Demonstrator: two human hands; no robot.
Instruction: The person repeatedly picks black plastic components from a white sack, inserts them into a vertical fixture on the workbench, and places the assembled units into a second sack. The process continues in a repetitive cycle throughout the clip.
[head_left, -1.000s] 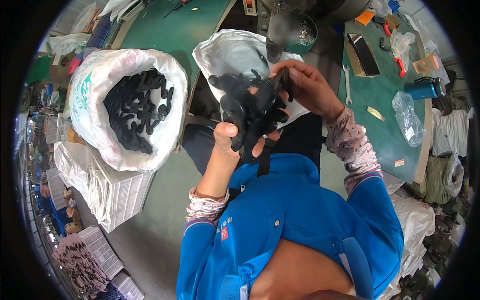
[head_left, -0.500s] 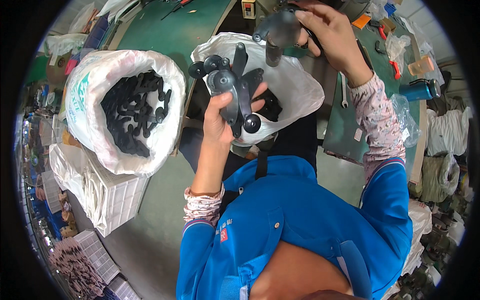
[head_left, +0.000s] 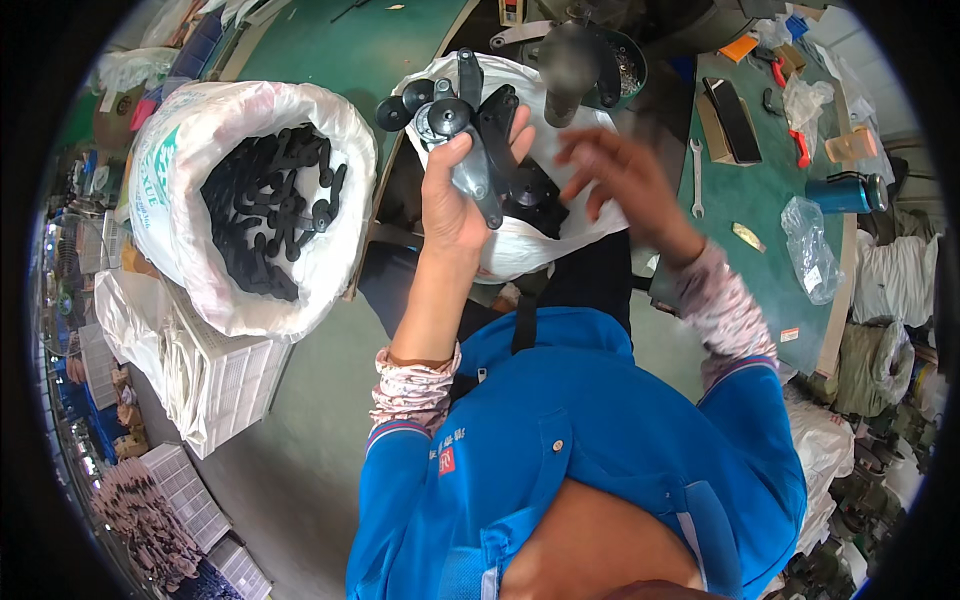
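Observation:
My left hand (head_left: 455,200) is closed around a bunch of black plastic lever-shaped parts (head_left: 490,130) with round ends, held above an open white bag (head_left: 590,225). More black parts (head_left: 535,200) lie inside that bag. My right hand (head_left: 630,185) is blurred by motion, its fingers apart with nothing seen in them, over the bag's right side. Beyond it stands a dark cylindrical machine part (head_left: 568,75). A grey lever-shaped piece (head_left: 522,35) sits against the machine's left side.
At left, a white sack (head_left: 345,130) full of black lever-shaped parts stands by a white crate (head_left: 235,385). The green bench at right bears a wrench (head_left: 697,180), a phone (head_left: 733,120) on cardboard and a blue bottle (head_left: 840,195). A dish of small metal pieces (head_left: 628,72) is by the machine.
My right hand has come down and nearer from the machine, leaving the dark part it was touching. My left hand has risen slightly, still gripping the black parts. The view has shifted a little.

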